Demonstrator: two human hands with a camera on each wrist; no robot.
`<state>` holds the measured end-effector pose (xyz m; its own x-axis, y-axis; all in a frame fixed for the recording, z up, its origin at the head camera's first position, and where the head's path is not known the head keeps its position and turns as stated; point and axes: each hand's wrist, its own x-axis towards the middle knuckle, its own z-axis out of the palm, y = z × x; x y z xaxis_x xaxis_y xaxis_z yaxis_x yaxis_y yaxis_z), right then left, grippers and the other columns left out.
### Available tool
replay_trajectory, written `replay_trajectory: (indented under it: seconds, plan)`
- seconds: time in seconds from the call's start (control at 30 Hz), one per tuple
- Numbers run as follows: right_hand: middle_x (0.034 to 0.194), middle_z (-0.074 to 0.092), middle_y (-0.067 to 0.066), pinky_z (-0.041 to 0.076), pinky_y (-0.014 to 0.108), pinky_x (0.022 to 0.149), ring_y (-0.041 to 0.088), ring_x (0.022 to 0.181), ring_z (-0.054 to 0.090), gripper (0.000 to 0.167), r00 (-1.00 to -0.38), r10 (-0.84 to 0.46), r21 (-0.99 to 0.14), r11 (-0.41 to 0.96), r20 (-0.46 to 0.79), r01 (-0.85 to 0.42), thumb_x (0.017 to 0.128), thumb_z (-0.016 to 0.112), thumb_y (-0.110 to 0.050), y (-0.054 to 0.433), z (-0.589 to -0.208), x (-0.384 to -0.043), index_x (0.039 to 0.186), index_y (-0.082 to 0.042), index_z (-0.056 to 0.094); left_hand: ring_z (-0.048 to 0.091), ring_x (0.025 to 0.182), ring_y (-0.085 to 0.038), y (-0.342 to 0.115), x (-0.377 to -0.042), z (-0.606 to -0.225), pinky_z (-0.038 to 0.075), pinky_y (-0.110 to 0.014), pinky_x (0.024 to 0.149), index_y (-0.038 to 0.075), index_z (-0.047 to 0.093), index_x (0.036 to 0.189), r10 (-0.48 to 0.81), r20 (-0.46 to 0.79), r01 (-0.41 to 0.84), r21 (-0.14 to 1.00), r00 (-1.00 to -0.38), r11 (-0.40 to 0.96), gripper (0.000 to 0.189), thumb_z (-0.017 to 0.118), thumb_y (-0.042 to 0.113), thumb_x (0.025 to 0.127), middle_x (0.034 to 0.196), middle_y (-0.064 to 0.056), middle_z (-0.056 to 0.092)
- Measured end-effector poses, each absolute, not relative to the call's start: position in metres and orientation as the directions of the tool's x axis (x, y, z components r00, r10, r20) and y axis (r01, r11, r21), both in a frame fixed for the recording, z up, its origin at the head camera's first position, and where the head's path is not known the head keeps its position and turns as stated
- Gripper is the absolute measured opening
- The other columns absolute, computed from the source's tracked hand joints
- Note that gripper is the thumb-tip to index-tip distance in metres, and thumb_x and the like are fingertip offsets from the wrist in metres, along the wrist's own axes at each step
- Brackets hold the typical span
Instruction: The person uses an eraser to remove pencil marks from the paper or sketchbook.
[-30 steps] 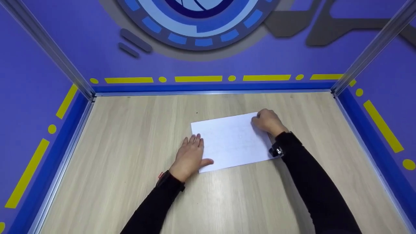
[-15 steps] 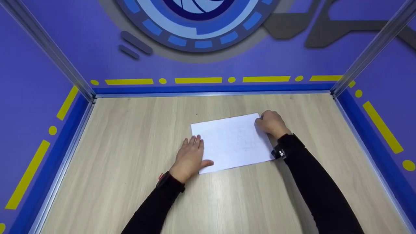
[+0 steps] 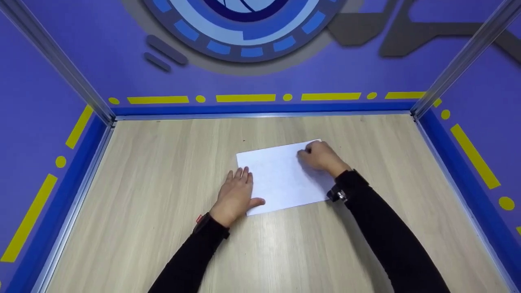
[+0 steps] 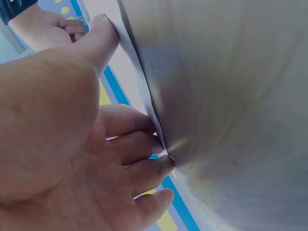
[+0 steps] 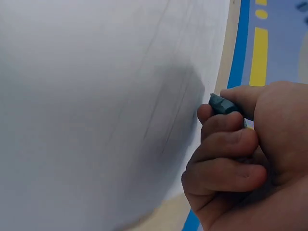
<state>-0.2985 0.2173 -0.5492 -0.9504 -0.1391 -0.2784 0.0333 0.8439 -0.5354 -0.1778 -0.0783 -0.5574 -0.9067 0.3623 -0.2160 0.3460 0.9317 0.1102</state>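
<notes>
A white sheet of paper lies slightly turned on the table, with faint thin lines drawn on it in the right wrist view. My left hand rests flat on its left edge, fingers straight and thumb spread over the near left corner; in the left wrist view the left hand meets the paper's edge. Over the upper right part of the sheet is my right hand. Its curled fingers pinch a small dark green eraser, mostly hidden in the grip. Whether the eraser touches the paper cannot be told.
The wood-grain table is bounded by a purple-blue back panel and side panels with yellow markings. Metal rails run along the panel bases. Black sleeves cover both forearms, with a dark strap at each wrist.
My right hand shifts a little right with the eraser, then slides left over the paper's upper right part. The left hand stays put on the sheet; the head view shifts slightly.
</notes>
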Motion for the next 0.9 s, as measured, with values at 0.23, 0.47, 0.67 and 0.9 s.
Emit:
replay_trajectory:
  seconds: [0.23, 0.47, 0.67, 0.9]
  plan:
    - [0.071, 0.053, 0.002, 0.05, 0.045, 0.073, 0.022, 0.073, 0.054, 0.039, -0.922, -0.335, -0.522, 0.831, -0.195, -0.192, 0.107, 0.061, -0.03, 0.143, -0.55, -0.292, 0.072, -0.013, 0.057, 0.038, 0.167, -0.04, -0.081, -0.178, -0.559, 0.028, -0.056, 0.139, -0.005, 0.045, 0.165, 0.363, -0.202, 0.343, 0.128, -0.91, 0.931, 0.104, 0.068, 0.071, 0.098, 0.176, -0.025, 0.04]
    - [0.093, 0.077, 0.018, 0.061, 0.055, 0.086, 0.034, 0.088, 0.071, 0.037, -0.904, -0.363, -0.444, 0.864, -0.227, -0.236, 0.105, 0.057, -0.028, 0.078, -0.56, -0.293, 0.083, -0.005, 0.076, 0.046, 0.162, -0.041, -0.08, -0.176, -0.56, 0.035, -0.058, 0.135, -0.008, 0.05, 0.161, 0.387, -0.125, 0.37, 0.14, -0.914, 0.919, 0.104, 0.074, 0.068, 0.095, 0.17, -0.027, 0.049]
    - [0.096, 0.077, 0.015, 0.06, 0.052, 0.086, 0.033, 0.095, 0.069, 0.035, -0.921, -0.328, -0.429, 0.878, -0.21, -0.215, 0.104, 0.06, -0.029, 0.064, -0.566, -0.293, 0.078, -0.009, 0.074, 0.046, 0.161, -0.041, -0.079, -0.176, -0.559, 0.036, -0.058, 0.134, -0.009, 0.047, 0.163, 0.391, -0.106, 0.377, 0.136, -0.914, 0.916, 0.107, 0.074, 0.069, 0.094, 0.17, -0.026, 0.049]
    - [0.108, 0.079, 0.018, 0.057, 0.054, 0.101, 0.036, 0.111, 0.07, 0.031, -0.939, -0.293, -0.419, 0.886, -0.178, -0.197, 0.105, 0.063, -0.027, 0.084, -0.558, -0.283, 0.097, -0.002, 0.078, 0.044, 0.163, -0.039, -0.08, -0.176, -0.559, 0.034, -0.056, 0.136, -0.006, 0.05, 0.161, 0.377, -0.136, 0.362, 0.122, -0.916, 0.924, 0.102, 0.07, 0.07, 0.097, 0.171, -0.026, 0.047]
